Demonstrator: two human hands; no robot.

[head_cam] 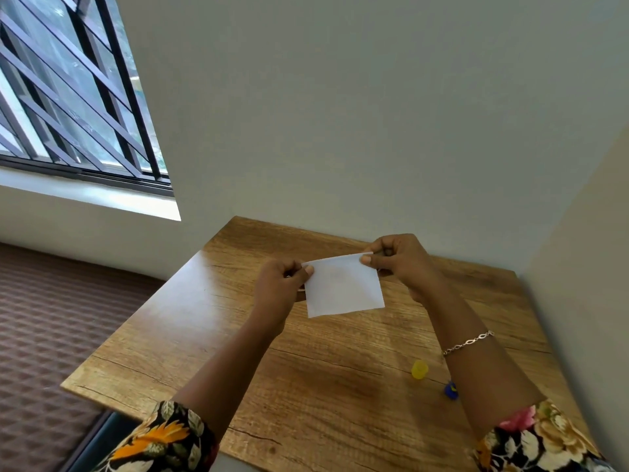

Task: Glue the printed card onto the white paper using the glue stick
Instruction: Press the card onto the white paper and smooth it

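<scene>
paper handling is the step in hand: both hands hold the white paper (344, 287) up over the far half of the table (306, 386), clear of its top. the left hand (279, 287) pinches the sheet's upper left corner between thumb and curled fingers. the right hand (401, 264) pinches the upper right corner the same way, so the sheet hangs flat, facing the camera. the side in view is blank. a faint grey smudge shows through its middle, which may be the printed card on the far side, but i cannot tell. no card lies in plain sight on the table.

a yellow cap (419, 369) stands on the table's near right part. just beside it a blue piece (451, 391), likely the glue stick, peeps out from behind the right forearm. a bracelet (468, 343) sits on that wrist.

with the cap lying apart from the stick, i judge gluing to be under way or already done. this looks like a check of the sheet or a readying of it. the next move probably calls for lowering the sheet flat onto the table's middle, freeing one hand, and pressing evenly so that no edge lifts or creases.
</scene>
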